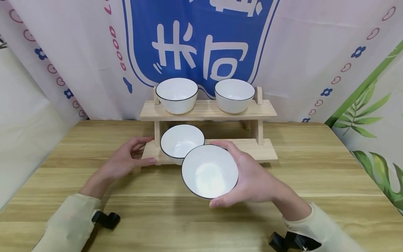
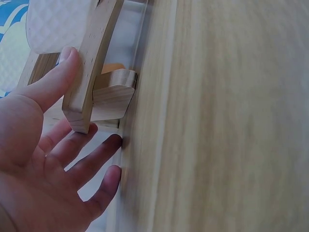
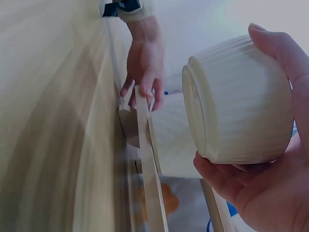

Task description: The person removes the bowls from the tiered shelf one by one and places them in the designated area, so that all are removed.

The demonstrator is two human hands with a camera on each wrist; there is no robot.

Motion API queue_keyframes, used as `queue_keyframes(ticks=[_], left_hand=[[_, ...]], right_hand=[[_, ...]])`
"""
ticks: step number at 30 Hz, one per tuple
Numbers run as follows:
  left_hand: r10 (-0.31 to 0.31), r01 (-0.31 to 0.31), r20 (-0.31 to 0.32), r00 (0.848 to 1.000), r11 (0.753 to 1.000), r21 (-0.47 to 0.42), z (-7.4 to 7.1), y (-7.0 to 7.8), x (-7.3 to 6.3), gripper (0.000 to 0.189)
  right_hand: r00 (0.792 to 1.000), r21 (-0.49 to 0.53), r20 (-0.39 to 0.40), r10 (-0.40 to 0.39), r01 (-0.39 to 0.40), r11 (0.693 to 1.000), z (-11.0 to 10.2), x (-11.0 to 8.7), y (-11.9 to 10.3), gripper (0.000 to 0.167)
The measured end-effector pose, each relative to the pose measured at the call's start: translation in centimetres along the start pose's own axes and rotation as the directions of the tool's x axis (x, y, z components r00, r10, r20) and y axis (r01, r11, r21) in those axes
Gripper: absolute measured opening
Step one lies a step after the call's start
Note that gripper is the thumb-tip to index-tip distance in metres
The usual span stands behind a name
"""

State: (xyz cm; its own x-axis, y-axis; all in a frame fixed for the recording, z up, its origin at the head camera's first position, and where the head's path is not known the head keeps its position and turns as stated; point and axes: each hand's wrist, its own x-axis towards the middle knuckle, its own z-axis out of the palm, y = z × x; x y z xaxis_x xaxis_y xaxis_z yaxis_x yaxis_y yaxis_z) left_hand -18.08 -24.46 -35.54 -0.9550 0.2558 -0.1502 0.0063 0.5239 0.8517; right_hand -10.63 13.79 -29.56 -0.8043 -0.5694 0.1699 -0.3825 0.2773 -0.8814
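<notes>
Hands, head view: right hand [image 1: 252, 178] cups a white bowl with a dark rim [image 1: 209, 171] from the side, thumb at the near rim and fingers round the far edge, raised above the worktop [image 1: 315, 175] just in front of the rack; left hand [image 1: 126, 159] rests with loosely spread fingers against the left end of the wooden two-tier rack [image 1: 207, 109].
Rack, head view: two white bowls stand on the upper shelf [image 1: 177, 94] [image 1: 234, 94]; a third [image 1: 182, 141] sits on the lower shelf, its front edge hidden by the held bowl.
Left wrist view: only here does the contact show closely, with the thumb lying along the rack's upright end board [image 2: 91, 67], the fingers [image 2: 91, 159] reaching under the lower shelf's end, and the palm bare.
Right wrist view: only here is the held bowl's ribbed outer wall [image 3: 241, 101] seen, tilted on its side in the curled fingers; beyond it the left hand [image 3: 144, 67] touches the rack's edge, a dark wrist strap above it.
</notes>
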Motion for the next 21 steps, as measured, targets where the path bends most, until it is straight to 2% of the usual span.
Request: queue_keyframes(ticks=[7, 16, 21], left_hand=[[-0.01, 0.01, 0.0, 1.0, 1.0, -0.009, 0.0, 0.0, 0.0, 0.091], [0.017, -0.017, -0.005, 1.0, 1.0, 0.007, 0.0, 0.1, 0.1, 0.089], [0.012, -0.012, -0.002, 1.0, 1.0, 0.014, 0.0, 0.1, 0.1, 0.09]], right_hand=[[0.999, 0.025, 0.036, -0.001, 0.0, 1.0, 1.3, 0.0, -0.3, 0.118], [0.998, 0.02, 0.061, 0.0, -0.001, 1.0, 2.9, 0.3, 0.1, 0.118], [0.997, 0.013, 0.062, 0.044, -0.045, 0.999, 3.8, 0.4, 0.4, 0.118]])
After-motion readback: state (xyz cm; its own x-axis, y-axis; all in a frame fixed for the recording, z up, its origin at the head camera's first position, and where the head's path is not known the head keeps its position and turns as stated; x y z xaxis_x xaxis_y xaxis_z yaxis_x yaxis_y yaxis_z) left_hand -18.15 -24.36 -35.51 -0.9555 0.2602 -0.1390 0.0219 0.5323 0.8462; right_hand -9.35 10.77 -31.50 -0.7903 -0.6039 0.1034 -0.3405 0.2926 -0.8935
